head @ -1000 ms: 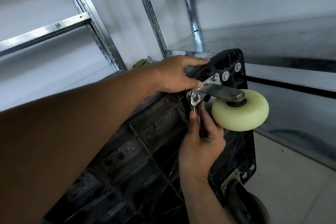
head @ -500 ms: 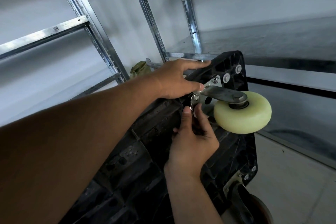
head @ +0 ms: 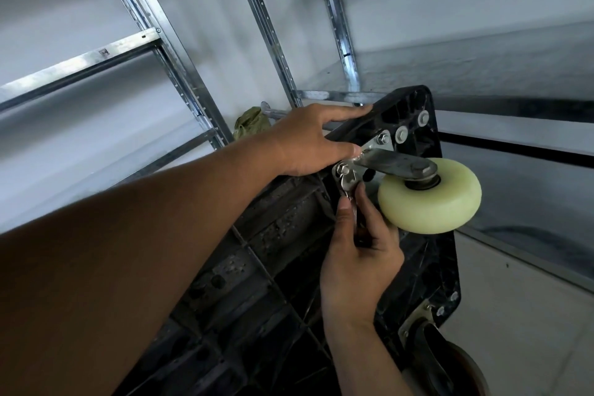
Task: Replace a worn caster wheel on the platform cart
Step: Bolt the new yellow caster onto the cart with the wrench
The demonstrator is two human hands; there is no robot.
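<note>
Bracing the upturned cart, the left hand clamps its edge; the right hand pinches a wrench on the nut beside the pale wheel. Seat it squarely, I'd say.

Cream caster wheel; black cart

the black platform cart is tipped on edge, its ribbed underside facing the camera. a pale cream caster wheel juts out near its upper corner on a grey metal bracket. a dark, seemingly worn caster sits at the lower corner.
</note>
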